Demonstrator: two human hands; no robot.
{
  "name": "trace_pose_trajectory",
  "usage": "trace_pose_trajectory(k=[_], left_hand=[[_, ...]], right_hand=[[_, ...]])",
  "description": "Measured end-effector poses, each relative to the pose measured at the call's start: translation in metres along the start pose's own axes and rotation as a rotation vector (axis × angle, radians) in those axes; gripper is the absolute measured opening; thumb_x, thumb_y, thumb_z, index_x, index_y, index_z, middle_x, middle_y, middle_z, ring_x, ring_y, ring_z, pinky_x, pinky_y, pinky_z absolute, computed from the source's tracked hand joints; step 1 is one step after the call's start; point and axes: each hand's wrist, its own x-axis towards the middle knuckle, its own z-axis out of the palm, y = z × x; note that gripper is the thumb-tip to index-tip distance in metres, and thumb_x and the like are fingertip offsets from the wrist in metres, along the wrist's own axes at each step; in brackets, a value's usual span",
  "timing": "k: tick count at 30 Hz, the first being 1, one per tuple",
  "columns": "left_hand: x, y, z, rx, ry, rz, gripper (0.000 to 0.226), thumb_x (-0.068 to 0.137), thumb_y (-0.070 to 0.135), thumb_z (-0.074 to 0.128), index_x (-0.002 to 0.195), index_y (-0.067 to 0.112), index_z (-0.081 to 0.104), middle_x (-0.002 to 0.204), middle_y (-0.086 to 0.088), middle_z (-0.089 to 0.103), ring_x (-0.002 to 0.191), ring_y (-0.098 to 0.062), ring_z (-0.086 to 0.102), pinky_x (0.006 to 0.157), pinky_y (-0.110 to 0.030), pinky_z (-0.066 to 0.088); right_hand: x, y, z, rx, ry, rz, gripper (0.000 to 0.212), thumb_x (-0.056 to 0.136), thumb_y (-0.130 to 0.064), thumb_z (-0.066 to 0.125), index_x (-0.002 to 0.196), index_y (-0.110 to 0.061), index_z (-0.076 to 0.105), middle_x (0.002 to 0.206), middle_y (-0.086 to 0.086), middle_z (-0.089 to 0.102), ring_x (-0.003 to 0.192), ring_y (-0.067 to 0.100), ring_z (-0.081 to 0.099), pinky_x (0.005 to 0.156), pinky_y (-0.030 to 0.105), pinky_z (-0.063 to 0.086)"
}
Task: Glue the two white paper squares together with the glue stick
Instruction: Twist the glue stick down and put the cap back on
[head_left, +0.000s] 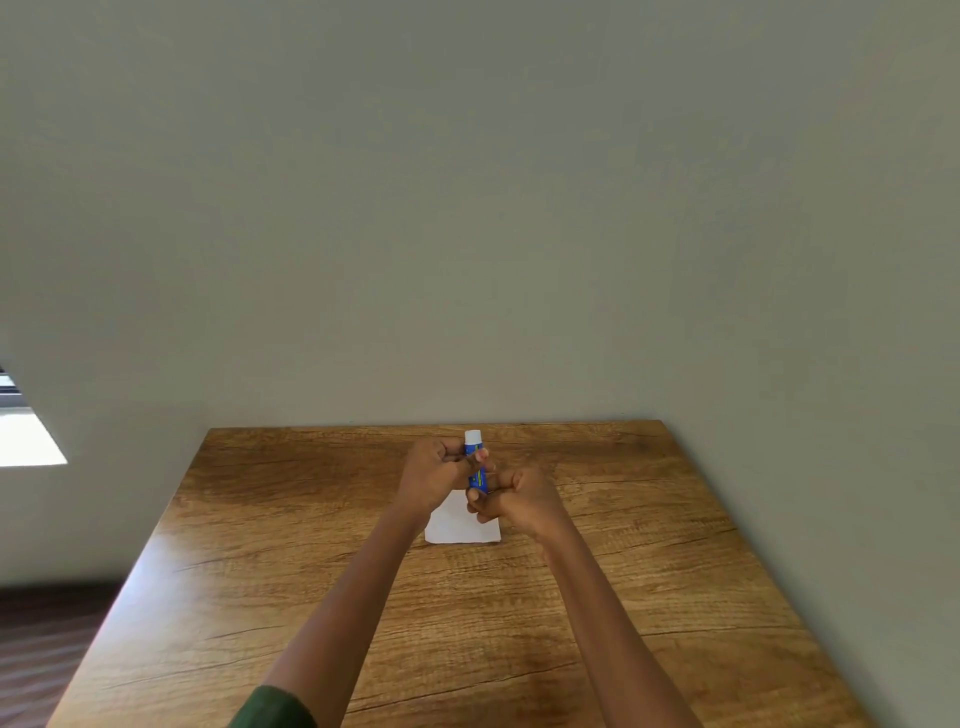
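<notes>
Above white paper (457, 525), both hands grip upright glue stick (476, 467) w/ table (623, 545) room around.

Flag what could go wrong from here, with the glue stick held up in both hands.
The glue stick is held above the white paper by the left hand and right hand; a slip could drop it onto the sheet. The paper lies loose on the table, so rubbing glue might shift it.
</notes>
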Motion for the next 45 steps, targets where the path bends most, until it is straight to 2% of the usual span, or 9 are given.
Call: trace_pose_trajectory(k=[8, 11, 14, 19, 22, 27, 32, 38, 45], left_hand=[[0.001, -0.005, -0.004, -0.001, -0.025, -0.024, 0.016, 0.08, 0.013, 0.069, 0.093, 0.004, 0.072, 0.083, -0.005, 0.073, 0.078, -0.009, 0.07, 0.067, -0.012, 0.052], [0.001, -0.009, -0.005, -0.003, 0.001, -0.031, 0.02, 0.079, 0.012, 0.07, 0.096, 0.003, 0.071, 0.085, -0.004, 0.073, 0.077, -0.005, 0.068, 0.069, -0.012, 0.051], [0.001, -0.016, -0.008, 0.032, 0.026, -0.046, 0.02, 0.076, 0.013, 0.073, 0.095, 0.005, 0.072, 0.083, -0.001, 0.072, 0.071, 0.002, 0.067, 0.065, -0.011, 0.051], [-0.001, -0.029, -0.003, 0.116, 0.024, -0.086, 0.013, 0.073, 0.016, 0.077, 0.085, 0.015, 0.073, 0.079, 0.003, 0.072, 0.071, -0.002, 0.067, 0.065, -0.023, 0.05], [-0.002, -0.034, -0.002, 0.151, 0.004, -0.086, 0.018, 0.071, 0.019, 0.079, 0.087, 0.012, 0.074, 0.081, -0.002, 0.073, 0.077, -0.013, 0.068, 0.069, -0.029, 0.053], [-0.002, -0.04, -0.006, 0.201, -0.004, -0.086, 0.021, 0.069, 0.02, 0.079, 0.087, 0.01, 0.074, 0.077, 0.004, 0.071, 0.07, -0.006, 0.065, 0.061, -0.015, 0.049], [0.0, -0.044, -0.007, 0.218, 0.011, -0.071, 0.025, 0.067, 0.022, 0.081, 0.086, 0.009, 0.074, 0.084, -0.012, 0.075, 0.083, -0.032, 0.069, 0.078, -0.042, 0.054], [-0.002, -0.038, -0.007, 0.19, 0.013, -0.066, 0.02, 0.067, 0.019, 0.081, 0.084, 0.011, 0.075, 0.076, -0.001, 0.074, 0.066, -0.005, 0.067, 0.064, -0.02, 0.052], [-0.005, -0.031, -0.006, 0.183, 0.047, -0.023, 0.02, 0.065, 0.01, 0.081, 0.062, 0.026, 0.07, 0.059, 0.006, 0.069, 0.057, -0.004, 0.06, 0.054, -0.015, 0.045]], right_hand=[[0.007, 0.009, -0.013, -0.029, -0.103, -0.017, 0.022, 0.073, -0.007, 0.075, 0.095, -0.011, 0.073, 0.09, 0.009, 0.074, 0.088, 0.017, 0.07, 0.084, 0.029, 0.055], [0.013, 0.017, -0.031, -0.086, 0.174, -0.077, 0.021, 0.073, -0.01, 0.076, 0.092, -0.014, 0.071, 0.083, 0.001, 0.073, 0.078, 0.009, 0.068, 0.066, 0.016, 0.05], [0.029, 0.033, -0.048, -0.301, 0.446, -0.09, 0.02, 0.075, -0.011, 0.073, 0.095, -0.013, 0.068, 0.089, -0.003, 0.066, 0.084, 0.014, 0.064, 0.061, 0.018, 0.044], [0.055, 0.059, -0.052, -0.568, 0.259, -0.071, 0.034, 0.079, -0.009, 0.067, 0.112, -0.015, 0.064, 0.116, 0.001, 0.064, 0.107, 0.018, 0.058, 0.089, 0.028, 0.047], [0.06, 0.066, -0.048, -0.681, 0.266, -0.085, 0.027, 0.078, -0.002, 0.061, 0.099, -0.017, 0.069, 0.105, 0.005, 0.069, 0.099, 0.022, 0.062, 0.081, 0.029, 0.049], [0.056, 0.035, -0.039, -0.483, 0.258, -0.162, 0.014, 0.08, -0.005, 0.066, 0.093, -0.01, 0.068, 0.082, -0.005, 0.067, 0.078, 0.007, 0.06, 0.084, 0.033, 0.054], [0.041, -0.013, -0.02, -0.399, -0.003, -0.272, 0.022, 0.077, -0.022, 0.073, 0.097, -0.018, 0.065, 0.093, -0.004, 0.069, 0.083, 0.008, 0.064, 0.074, 0.023, 0.052], [0.036, -0.025, -0.005, -0.502, -0.015, -0.272, 0.025, 0.076, -0.014, 0.074, 0.1, -0.014, 0.067, 0.099, 0.003, 0.071, 0.083, 0.009, 0.064, 0.072, 0.018, 0.053], [0.032, -0.028, 0.004, -0.618, 0.023, -0.27, 0.017, 0.079, -0.011, 0.07, 0.096, -0.011, 0.066, 0.094, 0.006, 0.069, 0.058, -0.001, 0.055, 0.041, 0.0, 0.037]])
